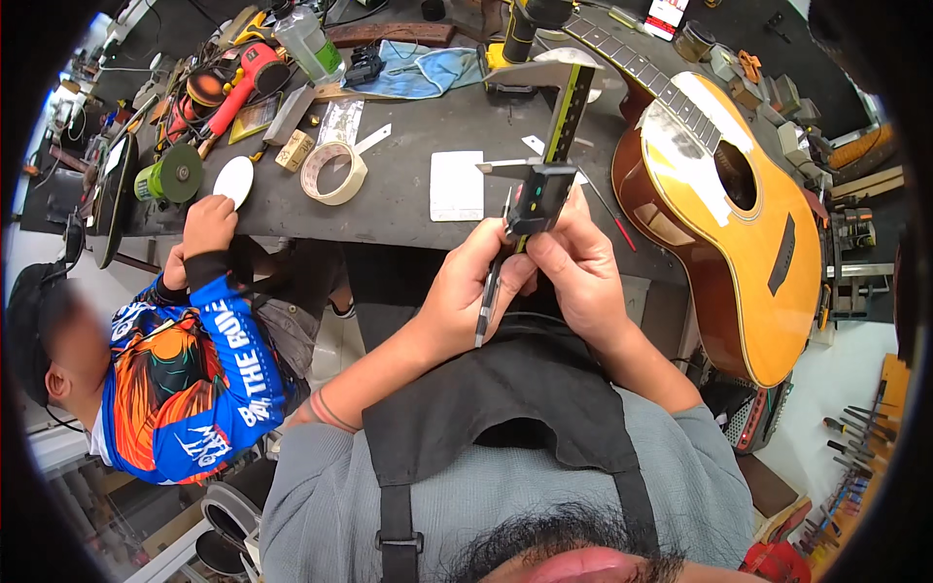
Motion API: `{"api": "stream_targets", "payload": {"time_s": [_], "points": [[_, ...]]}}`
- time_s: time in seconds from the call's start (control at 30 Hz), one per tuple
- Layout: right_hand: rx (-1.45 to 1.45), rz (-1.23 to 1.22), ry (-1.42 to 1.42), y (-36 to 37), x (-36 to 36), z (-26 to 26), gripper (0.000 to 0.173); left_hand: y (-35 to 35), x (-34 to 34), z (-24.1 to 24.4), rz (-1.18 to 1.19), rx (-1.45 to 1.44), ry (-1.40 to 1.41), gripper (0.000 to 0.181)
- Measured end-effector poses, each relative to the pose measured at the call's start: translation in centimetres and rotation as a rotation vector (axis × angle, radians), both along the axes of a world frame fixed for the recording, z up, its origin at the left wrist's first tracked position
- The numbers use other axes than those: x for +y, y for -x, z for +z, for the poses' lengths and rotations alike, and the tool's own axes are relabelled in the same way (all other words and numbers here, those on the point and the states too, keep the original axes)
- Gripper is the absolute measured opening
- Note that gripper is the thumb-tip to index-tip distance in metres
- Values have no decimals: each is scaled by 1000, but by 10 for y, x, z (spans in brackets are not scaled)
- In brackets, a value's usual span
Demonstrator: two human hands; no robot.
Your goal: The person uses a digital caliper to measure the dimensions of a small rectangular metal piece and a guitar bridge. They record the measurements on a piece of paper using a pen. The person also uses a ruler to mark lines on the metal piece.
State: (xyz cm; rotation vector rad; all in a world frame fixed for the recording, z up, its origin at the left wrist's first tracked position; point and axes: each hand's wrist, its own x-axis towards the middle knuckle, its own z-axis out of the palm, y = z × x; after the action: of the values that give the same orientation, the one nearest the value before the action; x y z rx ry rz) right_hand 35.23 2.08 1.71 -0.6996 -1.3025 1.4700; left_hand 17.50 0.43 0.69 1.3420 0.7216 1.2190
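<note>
Both my hands are raised in front of my apron, over the near edge of the dark workbench [393, 211]. A black caliper [565, 124] with a yellow-green stripe stands upright between them, its jaws pointing left. My right hand [594, 280] grips its lower part near the slider. In my left hand [455, 288] a slim dark pen [485, 313] lies slanted, tip upward; the thumb is at the caliper's slider. Fingers hide part of the slider. A white notepad [456, 186] lies on the bench just beyond my left hand.
An acoustic guitar [773, 255] lies at the right. At the left, a co-worker's hand [210, 226] touches a white disc [235, 182]. Masking tape [313, 178], a red power tool [244, 87], an angle grinder [169, 175], a clear bottle [310, 44] and a blue cloth [430, 69] occupy the bench.
</note>
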Motion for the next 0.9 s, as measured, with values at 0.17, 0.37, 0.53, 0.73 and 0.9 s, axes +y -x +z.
{"api": "stream_targets", "payload": {"time_s": [0.17, 0.37, 0.53, 0.73, 0.9], "points": [[-379, -219, -461, -13, 8, 7, 23, 4, -6, -9, -29, -60, 117, 19], [-360, -297, -438, -26, 7, 0, 13, 3, -6, -4, -62, 40, 89, 21], [-406, -321, -463, -26, 5, -2, 9, 4, -7, -2, -72, 38, 103, 22], [-443, -342, -471, -25, -2, -7, 13, 18, -10, -10, -128, 50, 116, 28], [-436, -318, -421, -30, -8, -14, 16, 20, -14, -14, -165, 53, 148, 27]]}}
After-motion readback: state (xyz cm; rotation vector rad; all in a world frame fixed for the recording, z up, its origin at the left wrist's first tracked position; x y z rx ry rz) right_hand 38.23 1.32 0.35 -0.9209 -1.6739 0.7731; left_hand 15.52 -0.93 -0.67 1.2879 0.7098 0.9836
